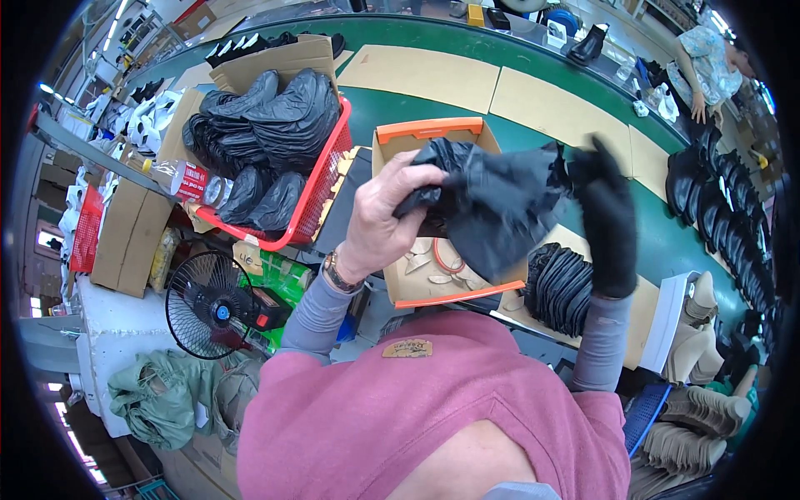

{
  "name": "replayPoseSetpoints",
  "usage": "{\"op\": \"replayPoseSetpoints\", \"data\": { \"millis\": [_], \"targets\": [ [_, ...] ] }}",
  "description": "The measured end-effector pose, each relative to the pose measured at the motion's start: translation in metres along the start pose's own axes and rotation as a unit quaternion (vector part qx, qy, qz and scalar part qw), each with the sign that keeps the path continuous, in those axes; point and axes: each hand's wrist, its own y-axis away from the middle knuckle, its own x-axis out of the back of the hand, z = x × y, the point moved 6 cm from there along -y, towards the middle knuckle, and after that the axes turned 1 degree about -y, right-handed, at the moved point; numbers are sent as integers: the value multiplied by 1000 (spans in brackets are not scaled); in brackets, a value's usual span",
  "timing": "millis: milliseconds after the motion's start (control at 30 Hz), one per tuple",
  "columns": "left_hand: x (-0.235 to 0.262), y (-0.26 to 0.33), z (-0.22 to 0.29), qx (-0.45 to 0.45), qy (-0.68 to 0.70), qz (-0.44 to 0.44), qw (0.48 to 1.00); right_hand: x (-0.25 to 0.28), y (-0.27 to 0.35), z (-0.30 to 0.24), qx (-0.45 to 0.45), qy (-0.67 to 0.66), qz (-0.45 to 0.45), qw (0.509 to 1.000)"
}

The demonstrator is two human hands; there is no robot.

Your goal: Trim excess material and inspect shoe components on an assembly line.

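Note:
My left hand [389, 208], bare and with a band at the wrist, is closed on one end of a crumpled black shoe upper [504, 200]. The piece is shiny, thin and leather-like, partly blurred, and hangs over an open orange-rimmed cardboard box [400, 287]. My right hand [606, 221], in a black glove, is raised at the upper's other end. Motion smears its fingers, so whether they grip the edge cannot be made out. Inside the box lie a red-edged ring [448, 256] and several pale scraps.
A red basket [333, 167] of stacked black pieces stands at the left, with a plastic bottle [190, 182] by it. Nearer is a fan [212, 304]. More black pieces [558, 287] are stacked at the right. Cardboard sheets [421, 77] cover the green belt. Another person [708, 67] is far right.

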Motion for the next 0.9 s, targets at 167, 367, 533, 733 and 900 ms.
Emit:
{"op": "replayPoseSetpoints", "data": {
  "millis": [167,367,533,733,900],
  "targets": [
    [-25,1,10,-34,-43,-37,998,-79,21,-3,35,-53,-131,989],
    [-29,10,5,20,155,55,986,-111,30,-39,301,411,-99,855],
    [-40,14,-21,242,569,-28,785,-117,33,-31,359,452,-119,808],
    [-32,17,-34,326,449,65,829,-112,33,-32,230,206,-152,939],
    [-27,12,-15,166,270,55,947,-108,28,-21,-9,142,-189,972]
  ]
}}
